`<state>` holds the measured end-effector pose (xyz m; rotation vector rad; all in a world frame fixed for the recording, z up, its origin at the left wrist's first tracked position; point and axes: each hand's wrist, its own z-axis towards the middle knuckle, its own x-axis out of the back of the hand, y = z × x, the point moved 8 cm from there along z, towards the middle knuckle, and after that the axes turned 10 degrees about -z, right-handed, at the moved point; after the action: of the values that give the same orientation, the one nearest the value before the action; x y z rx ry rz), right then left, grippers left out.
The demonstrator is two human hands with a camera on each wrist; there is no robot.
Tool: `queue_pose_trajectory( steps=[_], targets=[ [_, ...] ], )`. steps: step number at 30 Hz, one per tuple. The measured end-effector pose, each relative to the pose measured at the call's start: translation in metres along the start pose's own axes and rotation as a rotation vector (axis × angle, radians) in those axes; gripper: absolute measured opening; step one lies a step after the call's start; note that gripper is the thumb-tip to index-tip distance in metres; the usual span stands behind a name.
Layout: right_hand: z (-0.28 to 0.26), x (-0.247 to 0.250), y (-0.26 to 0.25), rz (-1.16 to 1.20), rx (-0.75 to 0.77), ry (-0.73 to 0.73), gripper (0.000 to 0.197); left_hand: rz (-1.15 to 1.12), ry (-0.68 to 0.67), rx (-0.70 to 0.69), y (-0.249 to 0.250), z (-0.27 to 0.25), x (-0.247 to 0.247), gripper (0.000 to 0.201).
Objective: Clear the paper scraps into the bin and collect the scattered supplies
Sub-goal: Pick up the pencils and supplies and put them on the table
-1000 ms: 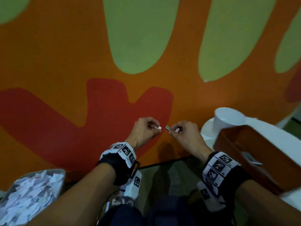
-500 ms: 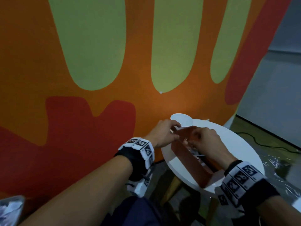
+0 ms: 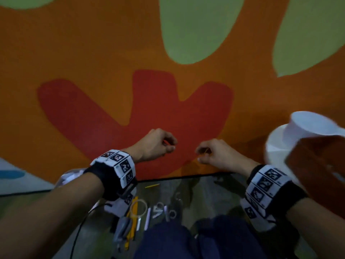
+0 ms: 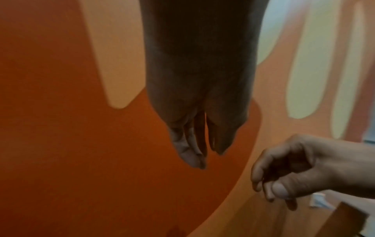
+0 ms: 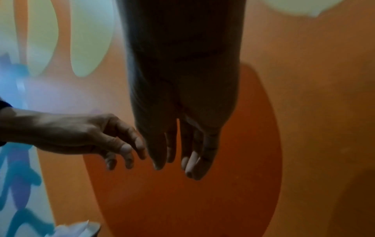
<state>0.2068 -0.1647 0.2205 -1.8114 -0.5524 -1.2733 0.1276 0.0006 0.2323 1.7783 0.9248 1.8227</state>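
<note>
Fingers (image 3: 169,144) of the left hand (image 3: 155,144) are curled inward, and from the head view they seem to pinch something small and pale at their tips, though it is too blurred to name. The left wrist view shows those fingers hanging close together against the orange and red wall (image 3: 93,58), with nothing clearly between them, so I cannot tell whether they hold anything. The right hand (image 3: 216,156) is curled too; the head view shows a thin yellowish sliver by its fingertips. Only the right wrist view makes plain that this hand holds a small pale stick (image 5: 191,162), lying along the fingers with its end past the fingertips.

Both hands hang near each other in front of the wall, apart, not touching.

Only the head view shows the floor (image 3: 205,191) below: scattered supplies lie there near the person's knees, among them a rubber band ring (image 3: 139,207), pale sticks (image 3: 147,218), yellow pencils (image 3: 130,232) and a single yellow sliver (image 3: 152,186) close to the wall's foot. At the right edge stands a white round bench (image 3: 276,143) carrying a white cup (image 3: 309,126) and a brown box (image 3: 317,165). The right wrist view alone catches paper scraps (image 5: 75,229) heaped at its lower left corner.
</note>
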Motion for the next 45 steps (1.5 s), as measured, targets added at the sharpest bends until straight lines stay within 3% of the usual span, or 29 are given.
queue_pose_trajectory(
  steps=[8,14,17,22,24,25,28,32,40,45],
  targets=[
    [0.116,-0.162,-0.011,0.043,0.053,-0.278,0.013,-0.019,-0.005,0.259,-0.180,-0.011,-0.019,0.010],
    [0.149,-0.280,0.013,0.037,0.024,-0.430,0.017,-0.070,-0.099,0.404,-0.281,-0.022,-0.095,0.015],
    [0.153,-0.335,0.029,0.066,-0.017,-0.530,0.007,-0.091,-0.167,0.481,-0.317,-0.033,-0.139,0.022],
    [0.151,-0.372,0.036,0.044,-0.030,-0.568,0.016,-0.126,-0.205,0.534,-0.347,-0.044,-0.188,0.023],
    [0.153,-0.382,0.042,-0.038,0.004,-0.508,0.030,-0.133,-0.207,0.539,-0.352,-0.044,-0.203,0.022],
    [0.154,-0.393,0.046,-0.051,-0.003,-0.518,0.030,-0.141,-0.206,0.539,-0.355,-0.042,-0.209,0.022],
    [0.149,-0.417,0.056,-0.008,-0.052,-0.595,0.006,-0.132,-0.210,0.533,-0.359,-0.033,-0.224,0.019],
    [0.147,-0.425,0.066,-0.007,-0.090,-0.517,0.007,-0.092,-0.159,0.505,-0.363,-0.018,-0.239,0.017],
    [0.140,-0.447,0.086,-0.139,-0.063,-0.588,0.014,0.081,-0.138,0.529,-0.375,-0.005,-0.260,0.017],
    [0.133,-0.450,0.090,-0.180,-0.110,-0.531,0.012,0.125,-0.119,0.572,-0.383,-0.001,-0.267,0.016]
  ],
)
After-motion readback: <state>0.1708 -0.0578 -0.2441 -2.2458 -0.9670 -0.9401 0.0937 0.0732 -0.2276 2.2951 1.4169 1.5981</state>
